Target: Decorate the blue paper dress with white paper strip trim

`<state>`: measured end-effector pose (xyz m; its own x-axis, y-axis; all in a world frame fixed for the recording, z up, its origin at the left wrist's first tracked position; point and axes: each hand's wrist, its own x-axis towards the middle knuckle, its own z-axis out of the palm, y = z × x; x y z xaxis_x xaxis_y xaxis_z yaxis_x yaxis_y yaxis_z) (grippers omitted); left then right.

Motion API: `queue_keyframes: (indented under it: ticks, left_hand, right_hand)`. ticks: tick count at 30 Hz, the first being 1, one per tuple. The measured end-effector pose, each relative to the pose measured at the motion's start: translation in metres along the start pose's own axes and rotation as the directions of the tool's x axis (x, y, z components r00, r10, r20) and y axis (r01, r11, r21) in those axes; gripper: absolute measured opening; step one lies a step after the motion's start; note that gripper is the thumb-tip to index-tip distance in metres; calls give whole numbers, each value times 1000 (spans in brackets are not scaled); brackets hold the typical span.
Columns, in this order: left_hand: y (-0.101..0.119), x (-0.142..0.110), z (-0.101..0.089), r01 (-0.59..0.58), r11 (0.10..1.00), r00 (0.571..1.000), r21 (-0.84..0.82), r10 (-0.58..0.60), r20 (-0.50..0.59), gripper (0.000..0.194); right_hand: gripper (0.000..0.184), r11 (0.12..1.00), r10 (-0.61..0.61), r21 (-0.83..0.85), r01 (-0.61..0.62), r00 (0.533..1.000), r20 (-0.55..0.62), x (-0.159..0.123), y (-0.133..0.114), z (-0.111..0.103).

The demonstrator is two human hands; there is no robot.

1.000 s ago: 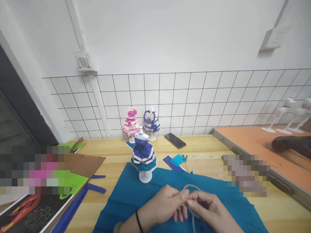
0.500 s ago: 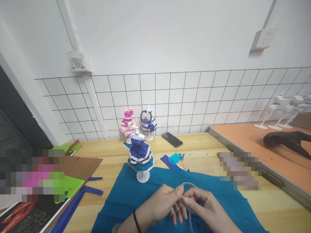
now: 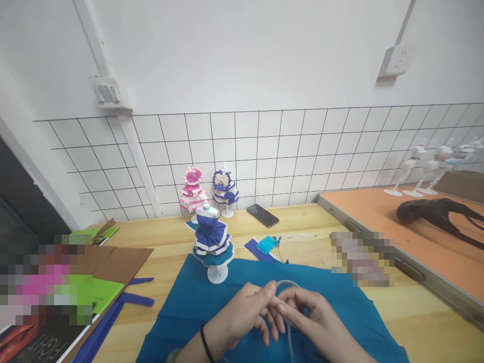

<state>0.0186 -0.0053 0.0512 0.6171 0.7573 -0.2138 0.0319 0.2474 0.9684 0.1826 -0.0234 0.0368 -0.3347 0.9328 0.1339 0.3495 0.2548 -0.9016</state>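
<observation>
My left hand (image 3: pixel 247 312), with a black band round its wrist, and my right hand (image 3: pixel 313 315) meet over the blue cloth (image 3: pixel 204 312). Their fingertips pinch a thin, pale ribbon (image 3: pixel 289 282). It arcs above the right fingers, and one length hangs between the hands. The exact spot that each thumb grips is hidden by the fingers. Left of and beyond my hands, a small white dress form (image 3: pixel 217 273) stands upright on the cloth's far edge, wearing a tiered dress (image 3: pixel 212 237) of purple and teal with white trim.
Behind stand a pink dressed form (image 3: pixel 193 191) and a purple-and-cream one (image 3: pixel 226 189). A phone (image 3: pixel 262 215) and folded turquoise fabric (image 3: pixel 267 245) lie further right. Cardboard (image 3: pixel 124 257) and purple strips (image 3: pixel 138 299) are at left. An orange board (image 3: pixel 363 206) carries bare forms and a dark object.
The whole view has swung slightly right, so everything sits further left. Both hands stay together on the ribbon, with only small finger shifts.
</observation>
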Motion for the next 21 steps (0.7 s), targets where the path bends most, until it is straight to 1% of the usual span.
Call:
queue_keyframes:
  ticks: [2,5,8,11,15,18,21]
  left_hand:
    - [0,0,1,1,1000,1000,-1,-1,11,69]
    - [2,1,0,-1,1000,1000,-5,1,-1,70]
    - [2,2,-1,-3,999,999,-41,1,-37,70]
    - [-1,3,0,22,998,999,-65,-23,-29,69]
    - [-3,2,1,34,998,999,-50,-35,-18,70]
    - [0,2,0,26,999,1000,-46,-27,-6,73]
    - [3,2,-1,24,997,999,-69,-25,-24,71]
  right_hand:
    - [35,1000,-4,22,5,1000,-6,-1,2,1]
    - [39,997,-12,72,12,1000,11,-1,2,0]
    - [31,995,-15,101,12,999,31,-1,-2,-2]
    - [27,990,-10,143,7,1000,17,-1,-5,-2]
    - [35,955,53,289,-71,996,70,1,-5,-2]
    - [41,940,47,332,-79,993,105,3,-3,-3]
    - [42,925,62,368,-94,993,98,4,-2,-4]
